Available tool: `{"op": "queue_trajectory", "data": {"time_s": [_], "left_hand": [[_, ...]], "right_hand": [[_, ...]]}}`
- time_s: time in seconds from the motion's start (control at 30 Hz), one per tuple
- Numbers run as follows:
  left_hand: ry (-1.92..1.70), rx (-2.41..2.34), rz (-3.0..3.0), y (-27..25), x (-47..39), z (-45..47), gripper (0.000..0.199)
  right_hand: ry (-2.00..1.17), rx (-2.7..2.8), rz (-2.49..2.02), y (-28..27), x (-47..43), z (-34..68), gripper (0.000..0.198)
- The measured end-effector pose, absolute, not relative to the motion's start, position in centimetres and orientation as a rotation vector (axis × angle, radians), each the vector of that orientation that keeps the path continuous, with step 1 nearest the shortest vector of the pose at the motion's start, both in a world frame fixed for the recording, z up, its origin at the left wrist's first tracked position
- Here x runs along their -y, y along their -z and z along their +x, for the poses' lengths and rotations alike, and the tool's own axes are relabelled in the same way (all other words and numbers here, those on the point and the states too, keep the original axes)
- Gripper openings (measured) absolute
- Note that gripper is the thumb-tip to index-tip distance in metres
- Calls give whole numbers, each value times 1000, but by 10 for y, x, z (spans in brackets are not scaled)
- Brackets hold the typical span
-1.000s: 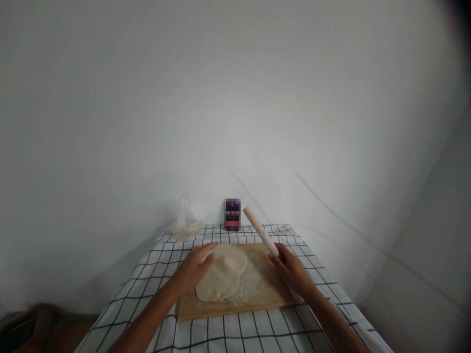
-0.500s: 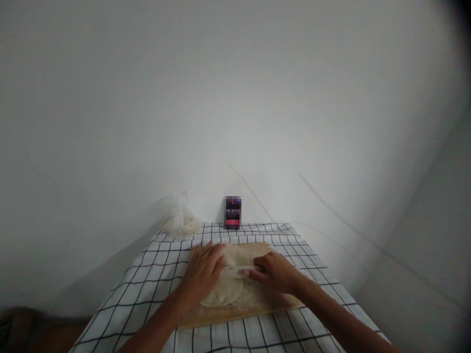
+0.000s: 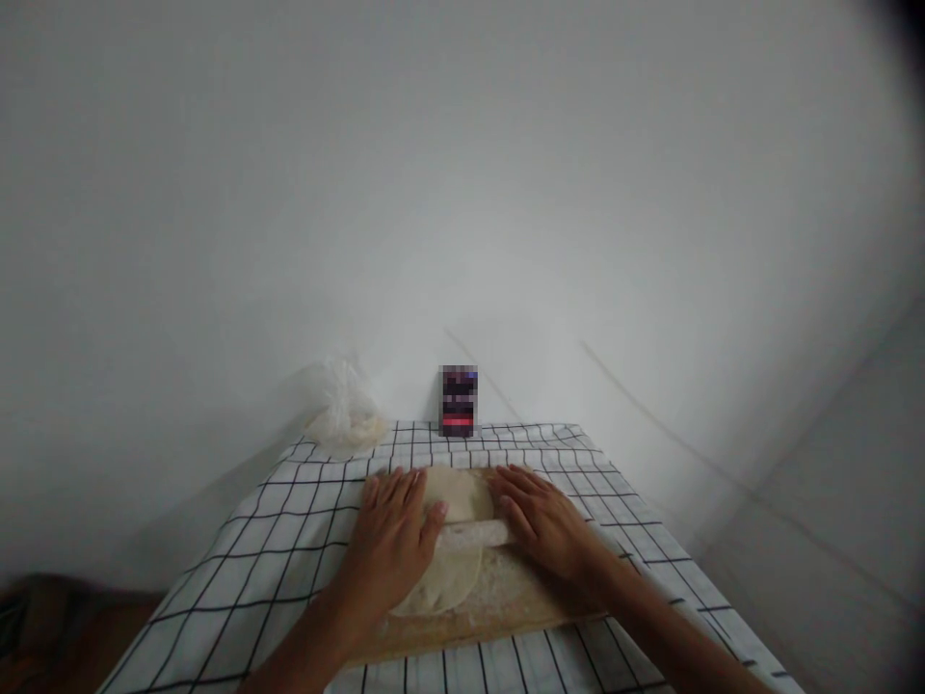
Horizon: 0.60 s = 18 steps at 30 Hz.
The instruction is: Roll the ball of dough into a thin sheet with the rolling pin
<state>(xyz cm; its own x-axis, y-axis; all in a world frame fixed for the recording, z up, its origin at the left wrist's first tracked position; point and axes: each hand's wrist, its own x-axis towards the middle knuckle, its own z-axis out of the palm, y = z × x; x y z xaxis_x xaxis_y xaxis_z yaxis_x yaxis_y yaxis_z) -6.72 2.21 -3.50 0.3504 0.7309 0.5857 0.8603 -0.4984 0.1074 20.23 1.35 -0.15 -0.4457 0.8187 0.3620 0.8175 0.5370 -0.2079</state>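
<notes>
A flat sheet of pale dough (image 3: 442, 580) lies on a floured wooden board (image 3: 539, 602). Across it runs a light rolling pin (image 3: 473, 534), its two ends covered by my hands. My left hand (image 3: 394, 530) rests palm down on the left end, fingers stretched forward and thumb pointing inward. On the right end lies my right hand (image 3: 545, 520), also flat with its fingers extended. Dough shows both beyond the pin and on its near side.
A black-and-white checked cloth (image 3: 289, 540) covers the table. At the back left sits a clear plastic bag (image 3: 347, 410) with something pale inside. A blurred dark upright object (image 3: 458, 401) stands against the white wall (image 3: 462, 193).
My right hand has gone from curled fingers to lying flat on the pin with fingers stretched out. My left hand stays on its end. The view has shifted slightly.
</notes>
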Motion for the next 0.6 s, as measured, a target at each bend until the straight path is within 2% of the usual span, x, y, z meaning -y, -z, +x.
{"op": "queue_trajectory", "data": {"time_s": [0.27, 0.6], "left_hand": [[900, 1309, -2553, 35, -2, -74, 58], [856, 1234, -2569, 31, 4, -77, 62]], "right_hand": [[-96, 2258, -1439, 6, 35, 195, 48], [-18, 2227, -1532, 15, 70, 190, 50]]}}
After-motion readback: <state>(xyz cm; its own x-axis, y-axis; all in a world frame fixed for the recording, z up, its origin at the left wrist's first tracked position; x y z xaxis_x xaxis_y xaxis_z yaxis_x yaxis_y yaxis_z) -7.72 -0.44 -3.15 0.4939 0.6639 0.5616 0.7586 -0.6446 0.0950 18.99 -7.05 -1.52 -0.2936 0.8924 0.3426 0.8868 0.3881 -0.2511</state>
